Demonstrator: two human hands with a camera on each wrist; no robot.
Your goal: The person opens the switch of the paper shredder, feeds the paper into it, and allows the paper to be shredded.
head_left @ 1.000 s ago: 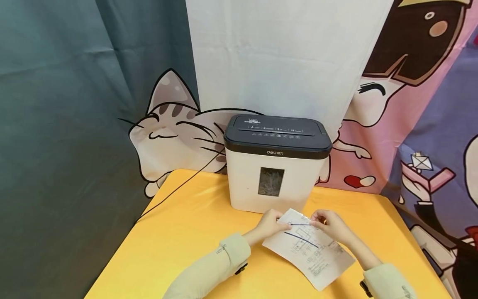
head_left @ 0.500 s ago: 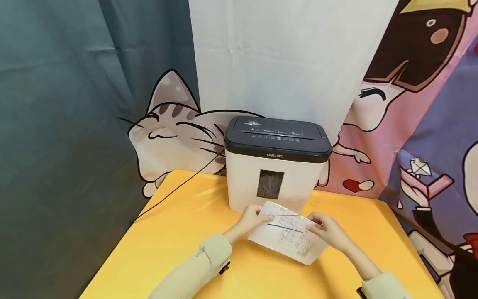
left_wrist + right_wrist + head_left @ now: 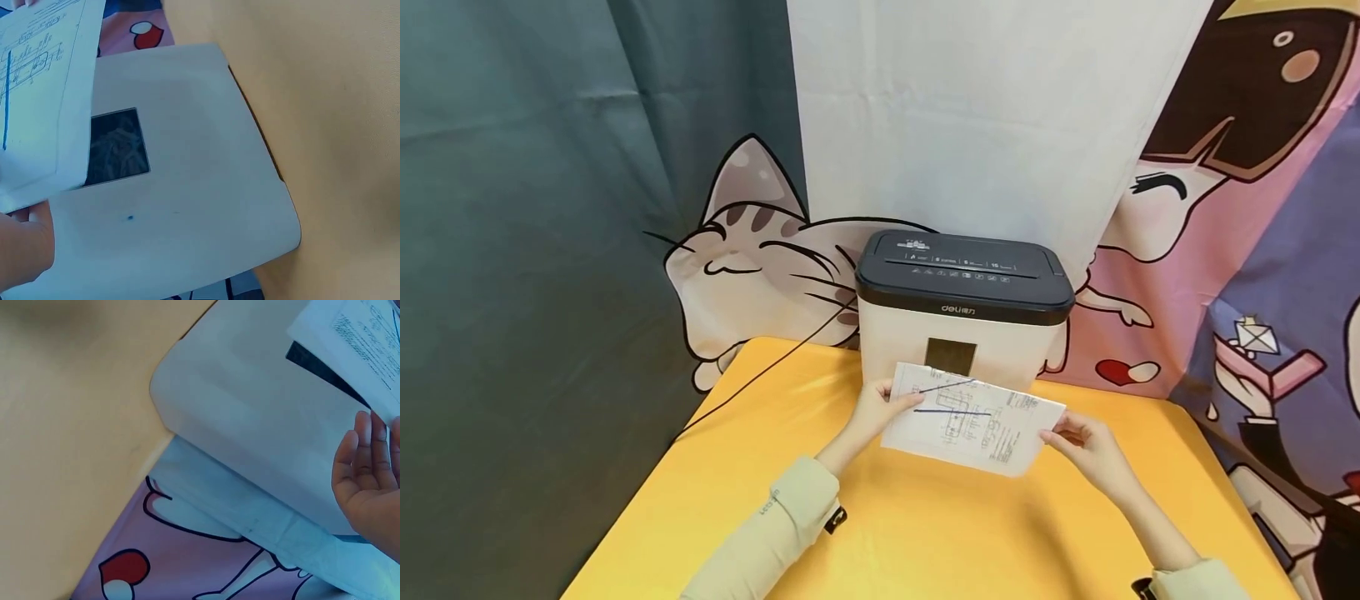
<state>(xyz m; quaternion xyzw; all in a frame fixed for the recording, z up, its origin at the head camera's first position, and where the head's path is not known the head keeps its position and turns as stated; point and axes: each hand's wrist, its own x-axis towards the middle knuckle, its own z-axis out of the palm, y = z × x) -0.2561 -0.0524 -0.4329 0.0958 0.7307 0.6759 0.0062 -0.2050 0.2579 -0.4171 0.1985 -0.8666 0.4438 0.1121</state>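
A printed sheet of paper [image 3: 970, 429] with a line drawing and two blue pen strokes is held up in front of the paper shredder [image 3: 887, 333]. My left hand [image 3: 876, 417] pinches its left edge, thumb on the printed face. At the right edge my right hand [image 3: 1090, 450] pinches the paper between thumb and fingers. In the left wrist view the paper [image 3: 50, 112] overlaps the shredder's dark window [image 3: 119, 147], and only part of the left hand [image 3: 25, 244] shows. In the right wrist view the right hand [image 3: 375, 469] has several fingers behind the paper [image 3: 362, 350].
The shredder's black top [image 3: 962, 271] has a long feed slot. A black cord [image 3: 760, 375] runs from its left side over the yellow table [image 3: 760, 450]. Printed cartoon curtains [image 3: 745, 275] hang behind.
Both hands have raised the sheet toward the shredder and moved apart. The paper has turned from slanted to nearly level, and the right hand has shifted out to its right edge.
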